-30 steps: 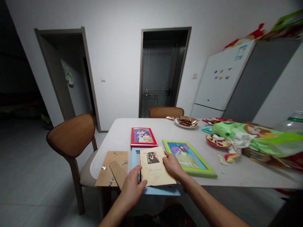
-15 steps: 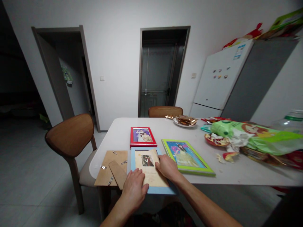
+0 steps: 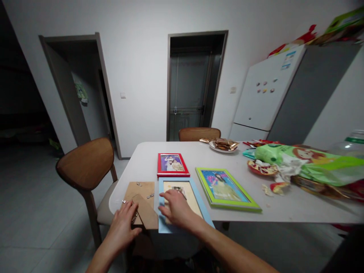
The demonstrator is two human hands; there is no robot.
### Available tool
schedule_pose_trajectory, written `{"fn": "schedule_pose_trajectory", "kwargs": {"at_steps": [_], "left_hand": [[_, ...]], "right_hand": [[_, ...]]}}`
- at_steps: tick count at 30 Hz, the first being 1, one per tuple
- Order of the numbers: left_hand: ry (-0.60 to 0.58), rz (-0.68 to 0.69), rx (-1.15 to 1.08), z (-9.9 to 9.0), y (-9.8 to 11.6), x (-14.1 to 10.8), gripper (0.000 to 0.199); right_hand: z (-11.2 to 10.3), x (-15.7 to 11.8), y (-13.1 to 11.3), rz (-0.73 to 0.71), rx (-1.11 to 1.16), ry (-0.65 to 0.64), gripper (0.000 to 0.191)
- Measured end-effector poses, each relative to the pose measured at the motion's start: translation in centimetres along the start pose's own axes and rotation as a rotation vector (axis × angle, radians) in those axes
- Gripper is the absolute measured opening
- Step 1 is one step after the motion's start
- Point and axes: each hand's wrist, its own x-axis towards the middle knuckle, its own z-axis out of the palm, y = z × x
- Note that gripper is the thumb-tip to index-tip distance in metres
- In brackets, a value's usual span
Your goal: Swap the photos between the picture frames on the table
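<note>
Backing board (image 3: 139, 203) sits at the desk's (image 3: 199, 155) near left edge, just left of the blue frame (image 3: 183, 204). Left hand (image 3: 123, 223) rests on its near end, fingers loosely spread, gripping nothing yet. Right hand (image 3: 174, 206) lies flat, pinning the photo card in the frame. Best to keep that press on, lift the board by its edge and mind the metal clips.
</note>
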Motion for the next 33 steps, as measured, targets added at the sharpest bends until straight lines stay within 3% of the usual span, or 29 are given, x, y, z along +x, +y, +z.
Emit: {"fn": "schedule_pose_trajectory", "kwargs": {"at_steps": [3, 6, 11, 17, 23, 27, 33], "left_hand": [[0.081, -0.037, 0.103, 0.9, -1.9, 0.3, 0.057], [0.130, -0.018, 0.117, 1.4, -2.7, 0.6, 0.052], [0.131, -0.015, 0.020, 0.0, -1.5, 0.9, 0.048], [0.138, 0.176, -0.169, -1.0, 4.7, 0.9, 0.048], [-0.069, 0.288, -0.178, 1.1, 10.5, 0.8, 0.048], [-0.140, 0.279, -0.137, 2.3, 11.5, 1.3, 0.052], [-0.179, 0.295, -0.116, 2.9, 10.8, 1.9, 0.052]], "right_hand": [[1.8, 0.4, -3.0, -0.118, -0.054, -0.068, 0.044], [3.0, 0.7, -4.6, -0.132, -0.076, -0.109, 0.048], [1.9, 0.8, -5.0, -0.080, 0.097, 0.007, 0.046], [-2.3, -2.8, -1.1, -0.062, 0.247, 0.147, 0.045], [-4.7, -8.1, 3.8, 0.085, 0.207, 0.144, 0.038], [-4.4, -9.0, 5.2, 0.108, 0.158, 0.138, 0.037], [-3.0, -8.5, 6.3, 0.091, 0.064, 0.162, 0.039]]}}
